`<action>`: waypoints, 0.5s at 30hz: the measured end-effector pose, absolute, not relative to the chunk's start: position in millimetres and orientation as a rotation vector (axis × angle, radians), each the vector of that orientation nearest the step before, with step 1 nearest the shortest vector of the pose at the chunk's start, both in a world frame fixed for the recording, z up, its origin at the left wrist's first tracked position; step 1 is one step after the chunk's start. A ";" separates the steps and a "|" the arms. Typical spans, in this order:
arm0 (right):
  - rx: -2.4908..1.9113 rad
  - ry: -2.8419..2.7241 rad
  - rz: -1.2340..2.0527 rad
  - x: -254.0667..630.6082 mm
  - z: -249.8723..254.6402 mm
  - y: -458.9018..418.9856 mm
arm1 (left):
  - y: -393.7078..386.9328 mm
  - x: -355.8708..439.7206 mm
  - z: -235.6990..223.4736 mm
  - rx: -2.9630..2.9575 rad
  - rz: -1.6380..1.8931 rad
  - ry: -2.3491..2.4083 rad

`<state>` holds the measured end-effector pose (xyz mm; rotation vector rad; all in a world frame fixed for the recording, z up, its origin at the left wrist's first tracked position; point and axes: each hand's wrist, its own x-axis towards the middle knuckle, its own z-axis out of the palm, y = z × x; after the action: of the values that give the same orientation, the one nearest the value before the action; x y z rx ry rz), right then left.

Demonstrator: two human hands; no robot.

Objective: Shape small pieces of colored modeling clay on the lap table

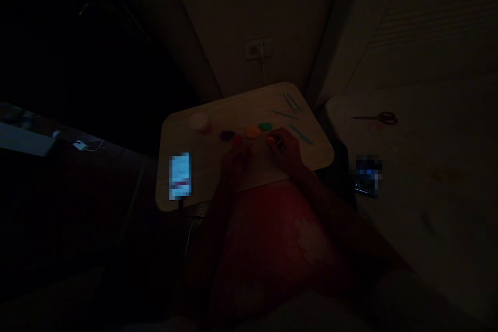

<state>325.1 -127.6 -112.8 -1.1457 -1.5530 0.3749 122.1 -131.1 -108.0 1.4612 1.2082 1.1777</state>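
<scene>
The room is very dark. Over a small wooden table (218, 166), my left hand (233, 162) has its fingers closed around a red soft-looking lump (237, 140). To its right, my right hand (287, 150) pinches a small orange-red piece (271, 140) between thumb and fingers. Just beyond the hands lie a dark purple lump (227, 135), a yellow-orange lump (252, 132) and a green lump (265, 126). They look like modelling clay, though the dimness hides their texture.
A pale round tub (199, 122) stands at the table's back left. Near the left edge glows a phone (180, 176). Several thin blue-green strips (301, 134) lie on the right. Scissors (379, 118) and a blurred dark device (368, 176) rest on the pale surface beside the table.
</scene>
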 end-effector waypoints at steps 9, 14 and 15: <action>-1.146 -1.550 0.373 324.2 -110.0 -129.6 | -133.3 124.1 -108.0 1.357 1.125 1.262; -1.144 -1.554 0.377 324.9 -112.3 -128.8 | -135.1 123.8 -107.8 1.350 1.061 1.274; -1.145 -1.554 0.377 324.9 -112.4 -128.7 | -135.5 123.5 -107.8 1.345 1.056 1.270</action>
<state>324.9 -128.7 -112.4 -1.1450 -1.5537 0.3766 123.5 -135.5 -107.8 1.3448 1.2699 1.0564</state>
